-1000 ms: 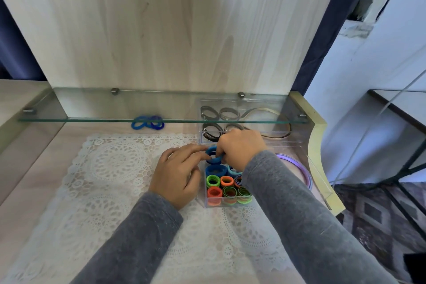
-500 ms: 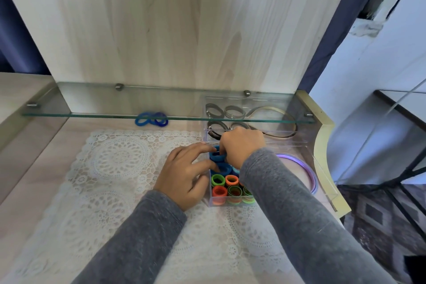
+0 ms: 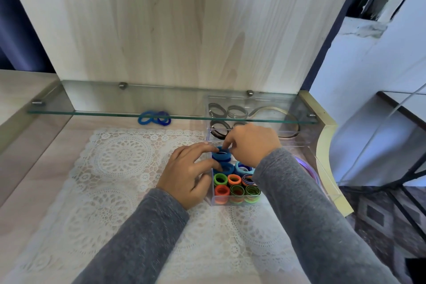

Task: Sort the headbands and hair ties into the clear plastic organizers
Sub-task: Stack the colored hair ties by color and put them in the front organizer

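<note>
A small clear organizer (image 3: 215,202) on the lace mat holds rolled hair ties in blue, green and orange. My right hand (image 3: 252,144) pinches a blue hair tie (image 3: 221,155) at the box's back left corner. My left hand (image 3: 190,174) lies against the box's left side, fingertips touching the same blue tie and the one below it. Behind it, a larger clear organizer (image 3: 288,143) under the glass shelf holds dark headbands (image 3: 219,132). Two loose blue hair ties (image 3: 154,118) lie near the back wall.
A glass shelf (image 3: 115,113) spans the back just above the tabletop, over the larger organizer. A purple headband (image 3: 309,168) lies to the right of my right forearm, inside another clear tray (image 3: 327,182). The white lace mat (image 3: 115,168) covers the desk; the desk's right edge drops to the floor.
Both hands stayed at the small organizer; the blue tie sits lower against the box's back corner. The camera shifted slightly.
</note>
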A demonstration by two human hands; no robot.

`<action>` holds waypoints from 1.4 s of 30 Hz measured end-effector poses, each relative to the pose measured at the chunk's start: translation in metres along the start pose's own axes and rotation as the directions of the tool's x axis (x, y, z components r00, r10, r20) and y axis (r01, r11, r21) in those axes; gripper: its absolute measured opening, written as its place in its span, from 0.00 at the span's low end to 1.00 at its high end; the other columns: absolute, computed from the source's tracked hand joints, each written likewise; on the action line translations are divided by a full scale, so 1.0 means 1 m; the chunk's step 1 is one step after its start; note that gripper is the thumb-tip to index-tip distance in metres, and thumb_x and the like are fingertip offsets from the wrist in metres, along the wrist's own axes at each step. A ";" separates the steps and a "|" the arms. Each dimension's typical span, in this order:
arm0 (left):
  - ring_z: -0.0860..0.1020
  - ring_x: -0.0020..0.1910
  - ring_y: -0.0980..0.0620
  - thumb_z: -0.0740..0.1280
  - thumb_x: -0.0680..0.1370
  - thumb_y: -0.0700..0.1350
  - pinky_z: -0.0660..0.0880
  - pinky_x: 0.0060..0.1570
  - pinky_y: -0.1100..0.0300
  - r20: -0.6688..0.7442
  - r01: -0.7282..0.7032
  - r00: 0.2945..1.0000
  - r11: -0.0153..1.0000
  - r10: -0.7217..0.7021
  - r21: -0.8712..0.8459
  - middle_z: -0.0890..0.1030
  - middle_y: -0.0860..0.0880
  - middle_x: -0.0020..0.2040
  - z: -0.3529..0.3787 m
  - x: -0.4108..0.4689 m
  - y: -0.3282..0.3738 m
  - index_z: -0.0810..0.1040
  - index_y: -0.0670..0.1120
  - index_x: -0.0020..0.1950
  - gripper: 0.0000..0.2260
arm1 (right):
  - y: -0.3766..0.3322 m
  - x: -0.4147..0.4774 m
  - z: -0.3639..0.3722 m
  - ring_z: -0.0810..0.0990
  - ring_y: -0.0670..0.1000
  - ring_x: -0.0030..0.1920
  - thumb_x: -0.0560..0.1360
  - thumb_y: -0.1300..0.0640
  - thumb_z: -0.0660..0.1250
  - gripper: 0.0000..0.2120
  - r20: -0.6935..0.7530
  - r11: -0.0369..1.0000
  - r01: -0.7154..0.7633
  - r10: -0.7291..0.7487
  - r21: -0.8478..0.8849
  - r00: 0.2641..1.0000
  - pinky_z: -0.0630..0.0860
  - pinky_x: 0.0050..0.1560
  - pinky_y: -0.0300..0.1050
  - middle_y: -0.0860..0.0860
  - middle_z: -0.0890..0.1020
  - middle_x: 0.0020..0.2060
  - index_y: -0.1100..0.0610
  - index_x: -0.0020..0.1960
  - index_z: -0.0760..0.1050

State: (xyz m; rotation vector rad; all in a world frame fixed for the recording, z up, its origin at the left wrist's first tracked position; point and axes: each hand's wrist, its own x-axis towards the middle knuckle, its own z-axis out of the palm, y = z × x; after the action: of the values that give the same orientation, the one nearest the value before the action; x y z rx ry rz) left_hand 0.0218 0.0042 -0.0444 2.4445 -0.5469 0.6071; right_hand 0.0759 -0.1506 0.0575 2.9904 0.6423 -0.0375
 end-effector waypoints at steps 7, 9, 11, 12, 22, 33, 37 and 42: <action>0.74 0.61 0.52 0.58 0.68 0.44 0.67 0.59 0.51 0.002 -0.009 1.000 1.000 0.009 -0.017 0.78 0.53 0.59 -0.002 0.001 0.001 0.81 0.50 0.46 0.14 | -0.002 -0.004 0.013 0.79 0.51 0.49 0.78 0.51 0.62 0.12 -0.050 0.997 0.081 -0.080 0.002 0.996 0.71 0.39 0.44 0.47 0.79 0.52 0.37 0.55 0.78; 0.74 0.60 0.53 0.58 0.68 0.44 0.67 0.58 0.50 0.004 -0.012 1.000 1.000 0.012 -0.015 0.77 0.54 0.58 -0.002 0.001 0.002 0.81 0.51 0.46 0.14 | -0.002 -0.004 0.017 0.79 0.51 0.50 0.78 0.51 0.61 0.11 -0.053 0.996 0.090 -0.090 0.001 0.994 0.69 0.39 0.44 0.47 0.79 0.52 0.38 0.55 0.78; 0.74 0.59 0.54 0.58 0.68 0.44 0.67 0.58 0.51 0.003 -0.010 1.000 1.000 0.010 -0.015 0.77 0.54 0.58 -0.003 0.001 0.002 0.81 0.51 0.46 0.14 | -0.002 -0.004 0.019 0.78 0.51 0.51 0.78 0.51 0.61 0.11 -0.065 0.995 0.095 -0.094 0.011 0.993 0.69 0.39 0.43 0.46 0.79 0.53 0.39 0.55 0.78; 0.74 0.59 0.54 0.58 0.68 0.44 0.67 0.58 0.52 0.000 -0.008 1.000 1.000 0.008 -0.016 0.77 0.54 0.58 -0.002 0.001 0.003 0.81 0.51 0.47 0.14 | -0.002 -0.004 0.020 0.78 0.50 0.50 0.78 0.51 0.61 0.11 -0.070 0.996 0.091 -0.090 0.019 0.993 0.69 0.39 0.43 0.46 0.79 0.52 0.39 0.55 0.78; 0.74 0.55 0.57 0.56 0.68 0.44 0.66 0.56 0.55 -0.144 0.156 0.979 0.985 -0.144 0.074 0.78 0.56 0.53 -0.003 0.001 0.003 0.78 0.52 0.51 0.16 | -0.001 -0.012 0.018 0.78 0.55 0.48 0.75 0.58 0.59 0.09 0.027 0.971 -0.159 0.157 0.176 0.987 0.74 0.45 0.48 0.53 0.79 0.49 0.54 0.55 0.69; 0.74 0.52 0.56 0.55 0.68 0.45 0.62 0.56 0.56 -0.176 0.251 0.959 0.956 -0.223 0.156 0.77 0.57 0.51 0.001 0.001 0.002 0.77 0.53 0.48 0.15 | -0.012 -0.014 0.019 0.72 0.55 0.40 0.75 0.61 0.60 0.10 -0.024 0.993 -0.102 0.104 0.064 0.994 0.69 0.41 0.47 0.54 0.80 0.46 0.54 0.56 0.66; 0.74 0.52 0.56 0.55 0.68 0.45 0.64 0.56 0.55 -0.174 0.253 0.959 0.955 -0.225 0.154 0.77 0.58 0.51 0.002 0.001 0.000 0.78 0.53 0.48 0.15 | -0.018 -0.013 0.020 0.77 0.57 0.49 0.74 0.61 0.60 0.12 -0.016 0.994 -0.081 0.082 0.069 0.997 0.67 0.44 0.48 0.54 0.80 0.49 0.55 0.58 0.67; 0.74 0.52 0.56 0.55 0.68 0.45 0.63 0.56 0.56 -0.183 0.266 0.954 0.950 -0.235 0.162 0.77 0.58 0.50 0.001 0.001 0.001 0.77 0.54 0.48 0.15 | -0.014 -0.015 0.020 0.74 0.55 0.44 0.74 0.61 0.60 0.10 -0.021 0.991 -0.095 0.097 0.098 0.995 0.69 0.45 0.48 0.53 0.79 0.47 0.54 0.55 0.66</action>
State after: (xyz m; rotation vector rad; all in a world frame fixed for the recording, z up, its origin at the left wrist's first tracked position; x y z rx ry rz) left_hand 0.0222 0.0025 -0.0439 2.5525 -0.1126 0.7686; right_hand 0.0565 -0.1458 0.0369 3.1163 0.5126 -0.0246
